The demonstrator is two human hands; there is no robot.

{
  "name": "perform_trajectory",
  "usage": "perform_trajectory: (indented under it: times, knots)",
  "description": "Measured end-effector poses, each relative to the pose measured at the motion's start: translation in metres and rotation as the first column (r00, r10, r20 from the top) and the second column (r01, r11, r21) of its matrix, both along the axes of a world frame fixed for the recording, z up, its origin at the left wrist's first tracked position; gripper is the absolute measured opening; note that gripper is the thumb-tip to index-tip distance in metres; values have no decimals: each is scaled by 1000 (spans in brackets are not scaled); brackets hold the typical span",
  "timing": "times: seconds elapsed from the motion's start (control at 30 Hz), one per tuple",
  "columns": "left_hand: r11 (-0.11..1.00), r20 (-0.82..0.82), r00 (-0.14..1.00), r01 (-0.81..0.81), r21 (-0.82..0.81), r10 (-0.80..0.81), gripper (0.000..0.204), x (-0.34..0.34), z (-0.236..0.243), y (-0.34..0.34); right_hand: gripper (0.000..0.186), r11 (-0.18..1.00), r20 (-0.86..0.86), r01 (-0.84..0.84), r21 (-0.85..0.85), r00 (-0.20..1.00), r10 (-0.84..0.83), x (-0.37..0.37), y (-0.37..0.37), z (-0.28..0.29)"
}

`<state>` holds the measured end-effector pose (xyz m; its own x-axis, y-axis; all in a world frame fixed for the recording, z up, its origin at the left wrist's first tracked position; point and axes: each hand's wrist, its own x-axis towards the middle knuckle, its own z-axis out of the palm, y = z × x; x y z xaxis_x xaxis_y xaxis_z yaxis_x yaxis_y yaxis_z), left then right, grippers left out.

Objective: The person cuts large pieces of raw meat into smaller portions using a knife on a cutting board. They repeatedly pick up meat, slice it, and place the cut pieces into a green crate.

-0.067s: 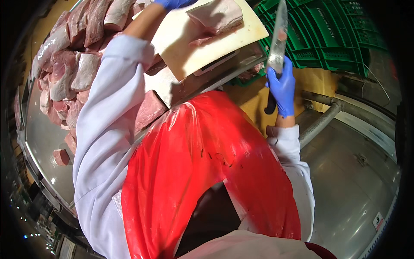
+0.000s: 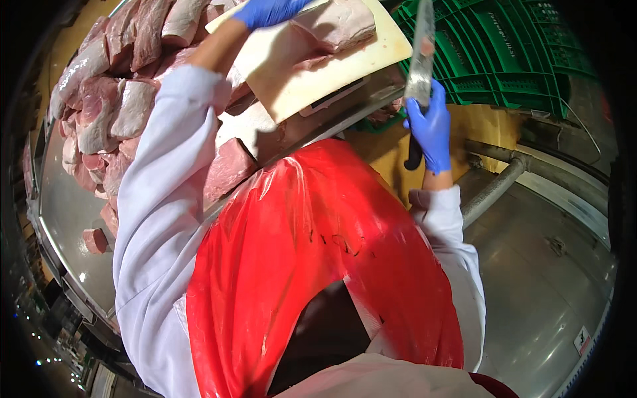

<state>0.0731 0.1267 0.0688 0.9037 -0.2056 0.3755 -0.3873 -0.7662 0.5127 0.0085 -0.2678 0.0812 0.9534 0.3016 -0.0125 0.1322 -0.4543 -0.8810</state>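
Knife blade: shiny metal, smeared. Apron: glossy plastic. Sleeves: matt cloth.

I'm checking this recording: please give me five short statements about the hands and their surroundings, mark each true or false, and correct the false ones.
1. The right hand grips a knife by its handle. True.
2. The left hand is bare. False: the left hand wears a blue glove; it is partly cut off by the top edge.
3. A piece of pale meat lies on the cutting board. True.
4. The apron is green. False: the apron is red.
5. The green crates are at the picture's left. False: the green crates are at the upper right; the heap of meat is at the left.
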Motion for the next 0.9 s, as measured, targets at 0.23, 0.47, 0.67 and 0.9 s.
perform_trajectory:
  times: [0.23, 0.47, 0.67, 0.9]
  knots:
    - [984, -12, 985, -174, 29, 175, 83, -99, -76, 25, 73, 928, 122, -273, -254, 943, 311, 58, 137, 3]
    - [940, 270, 901, -317, -129, 341, 81, -114, -51, 35, 47, 788, 211, -245, -565, 881, 424, 110, 255, 15]
    - [881, 362, 805, -403, -248, 470, 70, -130, -57, 50, 58, 570, 188, -149, -808, 851, 489, 37, 236, -1]
    - [762, 217, 784, -432, -483, 582, 60, -118, -69, 42, 79, 457, -30, -299, -837, 861, 507, -76, 131, 22]
